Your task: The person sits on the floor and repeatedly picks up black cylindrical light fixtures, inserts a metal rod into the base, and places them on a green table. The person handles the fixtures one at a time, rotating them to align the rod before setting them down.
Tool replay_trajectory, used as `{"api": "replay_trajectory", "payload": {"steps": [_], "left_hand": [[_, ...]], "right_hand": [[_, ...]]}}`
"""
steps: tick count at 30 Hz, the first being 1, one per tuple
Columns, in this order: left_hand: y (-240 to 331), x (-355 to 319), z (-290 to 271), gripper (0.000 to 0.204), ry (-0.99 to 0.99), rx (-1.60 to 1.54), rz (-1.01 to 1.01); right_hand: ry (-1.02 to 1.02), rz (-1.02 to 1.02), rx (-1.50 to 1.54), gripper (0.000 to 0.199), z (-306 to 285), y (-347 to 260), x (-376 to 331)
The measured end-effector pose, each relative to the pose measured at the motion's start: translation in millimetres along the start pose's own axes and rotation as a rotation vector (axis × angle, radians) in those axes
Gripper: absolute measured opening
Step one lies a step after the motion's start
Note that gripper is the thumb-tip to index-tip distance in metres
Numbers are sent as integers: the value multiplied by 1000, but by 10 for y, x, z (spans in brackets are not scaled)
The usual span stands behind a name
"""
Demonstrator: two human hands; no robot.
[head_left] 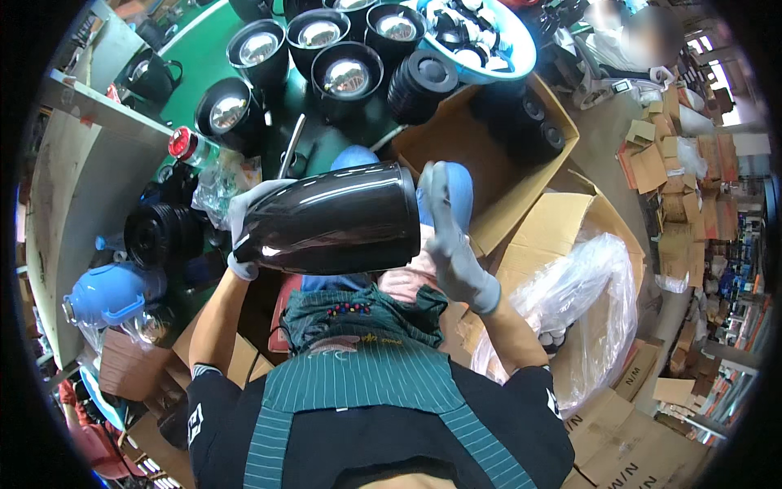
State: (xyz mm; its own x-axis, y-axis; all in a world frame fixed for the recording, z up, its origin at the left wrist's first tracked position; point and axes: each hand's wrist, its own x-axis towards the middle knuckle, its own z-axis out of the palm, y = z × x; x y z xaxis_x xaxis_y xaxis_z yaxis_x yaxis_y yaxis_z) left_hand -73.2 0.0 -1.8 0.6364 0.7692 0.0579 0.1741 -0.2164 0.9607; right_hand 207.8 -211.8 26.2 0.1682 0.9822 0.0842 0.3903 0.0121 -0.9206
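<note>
While the left hand (243,236) stays mostly hidden, right-hand fingers (440,208) press flat against the black jug (334,218).

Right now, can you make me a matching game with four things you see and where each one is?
Things:
1. dark shiny jug body
2. light blue jug
3. clear plastic bag
4. blue bowl of small parts

Places:
A. at the top, past the row of black pots
B. lying sideways between the left hand and the right hand
C. on the right, in a cardboard box
D. low on the left, beside the grey board

Pairs: 1-B, 2-D, 3-C, 4-A
</note>
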Motion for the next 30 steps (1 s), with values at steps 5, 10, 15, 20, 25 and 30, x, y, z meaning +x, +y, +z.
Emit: {"api": "replay_trajectory", "payload": {"steps": [5,10,15,20,25,30], "left_hand": [[121,-101,110,42,-70,-42,13],[251,-102,106,37,75,234,347],[-149,-136,-6,39,-27,-67,77],[-632,-159,87,36,-108,-605,-172],[-219,-51,62,37,-82,-204,-73],[-117,-77,29,39,-28,-19,-23]], "right_hand": [[147,-323,136,89,174,-35,196],[18,184,223,63,44,-147,301],[65,-257,155,90,198,-323,162],[96,-416,113,103,244,-72,236],[154,-322,290,93,371,-15,125],[120,-266,399,88,341,-21,141]]}}
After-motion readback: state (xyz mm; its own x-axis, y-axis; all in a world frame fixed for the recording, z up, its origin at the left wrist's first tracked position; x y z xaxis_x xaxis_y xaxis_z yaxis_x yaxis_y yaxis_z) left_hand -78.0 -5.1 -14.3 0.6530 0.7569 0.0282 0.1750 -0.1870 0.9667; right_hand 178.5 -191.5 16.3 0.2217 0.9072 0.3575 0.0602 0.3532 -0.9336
